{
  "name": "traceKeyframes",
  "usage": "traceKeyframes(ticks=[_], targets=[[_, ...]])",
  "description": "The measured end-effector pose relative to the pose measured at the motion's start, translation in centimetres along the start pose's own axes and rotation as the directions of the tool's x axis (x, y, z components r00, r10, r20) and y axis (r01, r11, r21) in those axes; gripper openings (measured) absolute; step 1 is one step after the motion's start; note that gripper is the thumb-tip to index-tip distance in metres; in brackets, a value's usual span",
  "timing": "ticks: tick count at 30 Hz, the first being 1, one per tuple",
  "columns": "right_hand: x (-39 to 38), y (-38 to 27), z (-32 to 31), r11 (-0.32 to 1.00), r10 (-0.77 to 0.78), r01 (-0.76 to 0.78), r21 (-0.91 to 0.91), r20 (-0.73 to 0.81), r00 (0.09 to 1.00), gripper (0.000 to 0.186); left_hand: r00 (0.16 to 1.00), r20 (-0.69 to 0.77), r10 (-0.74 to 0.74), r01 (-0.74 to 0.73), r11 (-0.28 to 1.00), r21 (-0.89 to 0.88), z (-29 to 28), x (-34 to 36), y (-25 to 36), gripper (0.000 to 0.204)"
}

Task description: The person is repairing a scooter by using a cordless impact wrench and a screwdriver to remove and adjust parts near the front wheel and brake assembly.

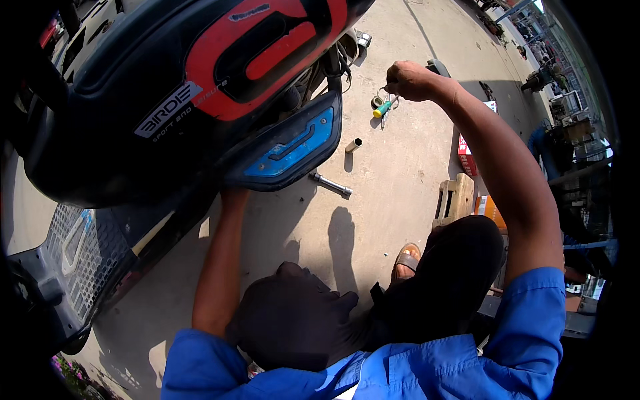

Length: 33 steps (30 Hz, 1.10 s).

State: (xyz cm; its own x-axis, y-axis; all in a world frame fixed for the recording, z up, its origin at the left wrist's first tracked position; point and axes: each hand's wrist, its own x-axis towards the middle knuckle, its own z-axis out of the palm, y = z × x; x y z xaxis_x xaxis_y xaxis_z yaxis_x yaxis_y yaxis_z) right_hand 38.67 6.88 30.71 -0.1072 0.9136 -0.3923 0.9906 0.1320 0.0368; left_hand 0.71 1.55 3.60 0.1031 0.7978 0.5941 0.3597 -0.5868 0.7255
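A black scooter (127,87) with red trim fills the upper left. My left forearm reaches up under its blue footrest panel (293,150), and the bodywork hides the left hand with its fingers. Out to the far right, my right hand (412,81) is closed, fingers curled down; what they hold is too small to make out. Just below those fingers is a screwdriver (382,110) with a green and yellow handle, beside a small dark ring-shaped roll (377,102). Whether the hand touches the screwdriver I cannot tell.
On the concrete lie a metal socket tube (354,145) and a steel socket wrench piece (331,185). A wooden stool (455,200), a red and white box (466,157) and an orange box (490,212) stand by my right knee. Machinery lines the right rim.
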Motion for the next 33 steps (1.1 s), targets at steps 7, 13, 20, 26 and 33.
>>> traceKeyframes(ticks=[7, 13, 20, 26, 33], targets=[[0.6, 0.3, 1.1, 0.998, -0.064, 0.064, -0.011, 0.01, 0.998, 0.022, 0.995, 0.01, -0.102, 0.102, 0.99, -0.099, -0.1, -0.7, -0.1, 0.042], [0.3, 4.3, 3.3, 0.998, -0.068, 0.067, 0.02, 0.043, 0.997, 0.022, 0.977, 0.039, -0.211, 0.214, 0.964, -0.158, -0.6, -1.6, 0.2, 0.042], [-0.5, 9.2, 4.7, 0.998, -0.05, 0.053, -0.034, 0.071, 0.996, 0.022, 0.934, 0.057, -0.353, 0.357, 0.916, -0.185, -1.0, -1.2, 1.4, 0.043], [0.3, 12.4, 11.0, 0.996, -0.038, 0.029, 0.087, 0.111, 0.993, 0.021, 0.859, 0.048, -0.51, 0.51, 0.843, -0.171, -1.9, -0.3, 3.7, 0.044], [5.7, 13.8, 16.2, 0.918, -0.332, 0.317, 0.238, 0.024, 0.943, 0.026, 0.723, 0.026, -0.691, 0.685, 0.711, -0.155, -2.3, 0.7, 6.5, 0.044]])
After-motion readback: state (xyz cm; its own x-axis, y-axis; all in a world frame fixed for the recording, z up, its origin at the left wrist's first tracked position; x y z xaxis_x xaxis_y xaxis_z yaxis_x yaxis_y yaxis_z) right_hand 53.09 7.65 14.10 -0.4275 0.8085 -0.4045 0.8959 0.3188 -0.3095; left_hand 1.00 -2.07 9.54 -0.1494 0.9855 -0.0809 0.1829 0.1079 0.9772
